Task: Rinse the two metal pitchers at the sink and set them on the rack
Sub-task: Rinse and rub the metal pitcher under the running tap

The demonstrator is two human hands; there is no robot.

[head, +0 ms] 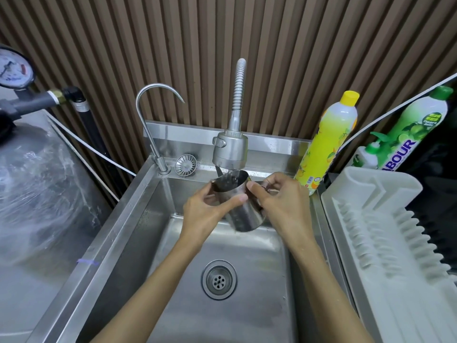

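Observation:
One metal pitcher is held over the steel sink, tilted with its mouth up under the spray head. Water runs from the spray head into its opening. My left hand wraps the pitcher's left side, thumb across the front. My right hand grips its right side, where the handle is hidden behind the fingers. A white plastic dish rack stands right of the sink with nothing on it. No second pitcher is in view.
A thin gooseneck tap and a loose strainer sit on the sink's back ledge. Yellow and green detergent bottles stand at the back right. The drain lies below. A plastic-wrapped tank is at left.

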